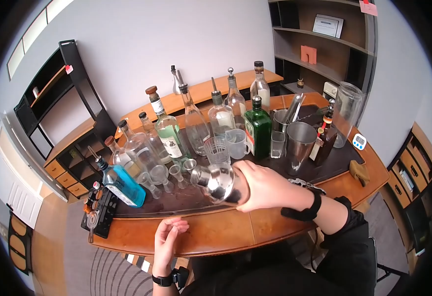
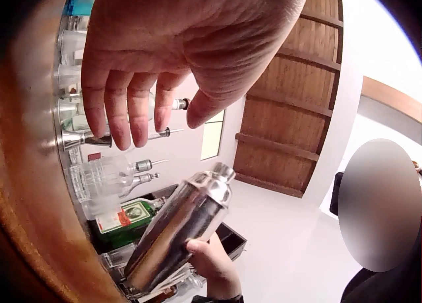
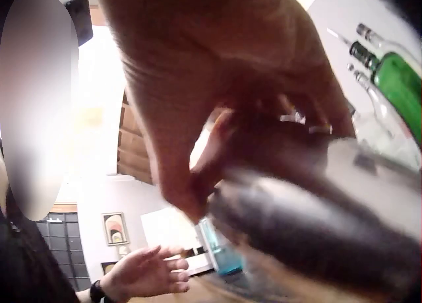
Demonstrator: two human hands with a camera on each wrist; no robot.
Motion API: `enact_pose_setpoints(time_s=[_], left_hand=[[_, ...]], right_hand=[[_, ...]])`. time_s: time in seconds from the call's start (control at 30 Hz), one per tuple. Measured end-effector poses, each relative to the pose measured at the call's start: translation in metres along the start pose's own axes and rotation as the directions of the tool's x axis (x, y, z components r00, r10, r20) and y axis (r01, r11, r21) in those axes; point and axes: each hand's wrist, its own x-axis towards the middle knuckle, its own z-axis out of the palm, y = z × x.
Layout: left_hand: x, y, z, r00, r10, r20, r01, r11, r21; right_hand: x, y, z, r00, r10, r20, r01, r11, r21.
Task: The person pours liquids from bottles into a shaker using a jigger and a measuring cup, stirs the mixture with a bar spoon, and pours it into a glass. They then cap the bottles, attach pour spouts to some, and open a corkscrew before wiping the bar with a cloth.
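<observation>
A shiny metal cocktail shaker (image 1: 221,183) is gripped by my right hand (image 1: 265,185), tilted with its capped end toward the left, above the dark mat. In the left wrist view the shaker (image 2: 181,230) leans, its cap up, the right hand (image 2: 214,263) round its lower part. The right wrist view shows the shaker (image 3: 310,230) blurred, close under the right hand (image 3: 231,72). My left hand (image 1: 167,239) hangs near the table's front edge, holding nothing, fingers loosely bent; in its own view the left hand (image 2: 178,52) has its fingers relaxed.
Several bottles stand behind, among them a green bottle (image 1: 258,129) and a blue bottle (image 1: 123,184). Small glasses (image 1: 176,173) and a jigger (image 1: 190,165) are left of the shaker. A metal tin (image 1: 301,143) and a tall glass jar (image 1: 346,111) stand at the right.
</observation>
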Motion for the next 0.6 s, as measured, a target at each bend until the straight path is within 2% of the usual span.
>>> enact_pose_setpoints(time_s=[0.07,0.1,0.13,0.2,0.23,0.27,0.33,0.37,0.4,0.47,0.5,0.53,0.6], left_hand=[[-0.001,0.002,0.001,1.000,-0.008,-0.001,0.008,1.000,-0.008],[-0.002,0.002,0.001,1.000,-0.027,0.000,0.027,1.000,-0.014],[-0.002,0.001,0.001,0.999,-0.032,-0.003,0.032,0.999,-0.017],[0.000,-0.002,0.000,1.000,-0.023,0.009,0.022,0.999,0.026],[0.001,-0.003,0.000,1.000,-0.012,0.026,0.011,0.999,0.030],[0.000,-0.001,0.001,1.000,-0.012,0.022,0.011,1.000,0.029],[0.000,0.006,0.008,0.999,0.008,0.047,-0.009,1.000,0.007],[0.002,0.007,0.007,0.995,-0.015,0.099,0.014,1.000,0.008],[0.005,0.010,0.013,0.996,-0.014,0.092,0.014,1.000,0.006],[0.015,0.023,0.032,0.966,0.052,0.251,-0.063,0.997,0.035],[0.020,0.024,0.035,0.952,0.040,0.305,-0.075,0.991,0.107],[0.023,0.026,0.041,0.942,0.057,0.330,-0.090,0.992,0.085],[0.028,0.035,0.053,0.951,-0.055,0.305,0.052,0.998,0.018]], right_hand=[[-0.001,0.002,-0.015,0.977,-0.056,0.206,0.004,0.969,0.245],[-0.003,0.007,-0.003,0.980,-0.108,0.169,0.025,0.901,0.433],[-0.002,0.004,-0.002,0.979,-0.107,0.175,0.021,0.900,0.435],[0.000,-0.006,-0.001,0.993,0.111,0.044,-0.117,0.846,0.520],[0.002,-0.007,-0.004,0.980,0.184,-0.076,-0.157,0.949,0.273],[0.004,0.000,-0.002,0.977,0.088,-0.196,-0.087,0.996,0.013],[0.003,0.002,-0.010,0.992,0.126,0.022,-0.128,0.983,0.128],[0.002,0.003,-0.002,0.983,0.137,0.120,-0.169,0.931,0.322],[0.002,0.005,0.011,0.992,0.068,0.110,-0.112,0.876,0.470],[0.005,-0.002,0.031,0.998,-0.065,-0.007,0.057,0.807,0.588],[0.008,-0.007,0.034,0.996,-0.077,0.037,0.040,0.808,0.588],[0.009,-0.019,0.031,0.994,-0.105,0.018,0.076,0.812,0.578],[0.013,-0.027,0.039,0.981,-0.190,-0.042,0.178,0.787,0.590]])
